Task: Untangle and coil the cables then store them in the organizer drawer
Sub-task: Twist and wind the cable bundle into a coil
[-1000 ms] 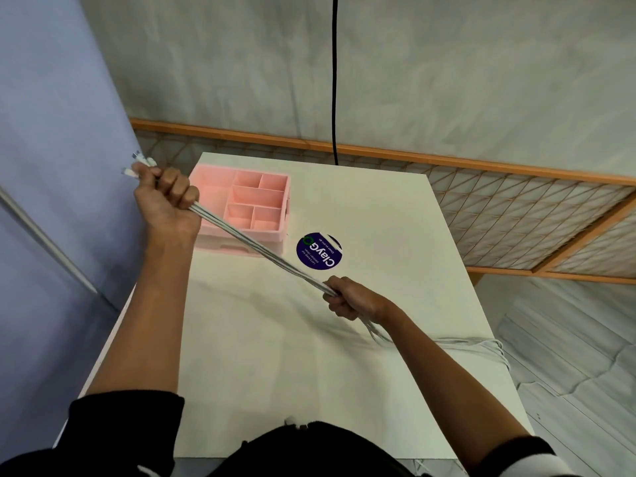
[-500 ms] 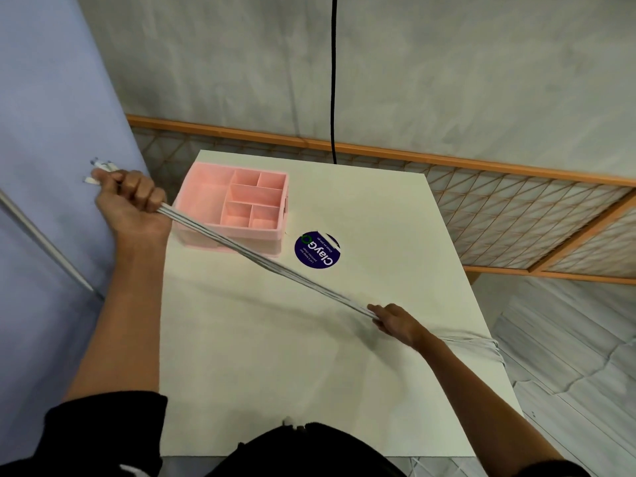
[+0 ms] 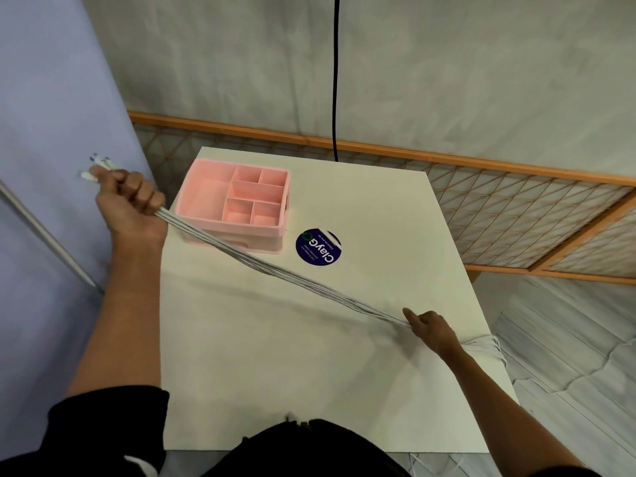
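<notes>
**White cables held taut between two hands, above the table**

Head view, looking down over a white table (image 3: 309,373).

Left hand (image 3: 132,204): raised beyond the table's left edge and closed in a full fist round a bundle of thin white cables (image 3: 285,273). Plug ends (image 3: 98,165) poking out past the fist toward the blue backdrop (image 3: 51,98).

From that fist, a straight, tight run of the bundle slanting down and to the right. As seen here, crossing the near left corner of the pink organizer (image 3: 192,197) on the way to the right hand (image 3: 430,330).

Right hand: low at the table's right side, fingers curled in and pinching the bundle, one fingertip stretched along it. Past that hand, slack white lengths trailing over the right table edge.

Organizer: standing at the far left of the table, open-topped, split into several compartments. A drawer (image 3: 241,244) below them on the near face, partly hidden by the cables; cannot tell whether fully pushed in.

Just right of the organizer, flat on the table, a round dark blue sticker (image 3: 318,247). White lettering, upside down from here: "ClayGo", with a green ring at the end of the word. Smaller lines beside it too fine to read.

Behind, a black cord (image 3: 335,80) hanging straight down the grey wall, and a wood-framed lattice screen (image 3: 516,215) along the wall's foot.
</notes>
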The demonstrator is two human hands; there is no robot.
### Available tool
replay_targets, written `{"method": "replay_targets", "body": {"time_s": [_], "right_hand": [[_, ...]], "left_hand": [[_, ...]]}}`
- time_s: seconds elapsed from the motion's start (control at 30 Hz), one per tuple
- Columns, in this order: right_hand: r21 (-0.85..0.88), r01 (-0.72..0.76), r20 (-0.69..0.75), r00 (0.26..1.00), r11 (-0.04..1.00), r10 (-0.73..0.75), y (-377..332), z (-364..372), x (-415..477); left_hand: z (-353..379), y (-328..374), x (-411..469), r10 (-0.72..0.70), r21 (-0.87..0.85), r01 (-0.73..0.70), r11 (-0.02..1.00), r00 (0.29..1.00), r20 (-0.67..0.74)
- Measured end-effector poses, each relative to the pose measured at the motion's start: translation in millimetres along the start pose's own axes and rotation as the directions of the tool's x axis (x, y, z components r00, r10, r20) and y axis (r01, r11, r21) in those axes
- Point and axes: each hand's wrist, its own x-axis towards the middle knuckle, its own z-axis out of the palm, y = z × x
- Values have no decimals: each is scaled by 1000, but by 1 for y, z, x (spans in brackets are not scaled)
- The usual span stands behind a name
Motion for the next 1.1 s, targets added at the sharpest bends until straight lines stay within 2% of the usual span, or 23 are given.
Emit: {"method": "replay_targets", "body": {"time_s": [0.1,0.2,0.3,0.4,0.47,0.63,0.83,0.9,0.97,1.03,1.1], "right_hand": [[-54,-20,5,1000,998,21,-6,-4,5],[-85,-20,18,1000,996,21,-19,-6,8],[-109,-14,69,997,994,22,-39,-1,6],[-139,20,102,995,990,-5,-50,4,5],[-134,37,112,993,990,-22,-54,4,4],[-73,98,122,989,993,-88,-65,-4,1],[76,190,122,973,979,-198,-74,-11,-3],[129,217,116,966,968,-232,-73,-13,-4],[98,312,51,947,945,-318,-68,-7,-6],[-35,390,-148,908,920,-391,-55,5,-9],[-130,321,-363,865,938,-347,-41,10,-14]], "left_hand": [[8,-6,-7,-5,247,-6,969,999,43],[20,-31,-22,-43,527,-35,849,990,136],[33,-71,-48,-204,761,-75,644,942,266],[42,-118,-77,-458,912,-214,349,811,365],[46,-149,-97,-571,933,-245,265,740,356],[42,-210,-134,-723,957,-227,182,629,286],[28,-244,-155,-825,985,-158,71,546,147],[22,-247,-156,-824,989,-138,48,554,117],[22,-248,-153,-788,977,-213,10,600,138],[28,-245,-145,-733,934,-350,-75,654,186],[34,-236,-136,-663,915,-391,-104,713,229]]}}
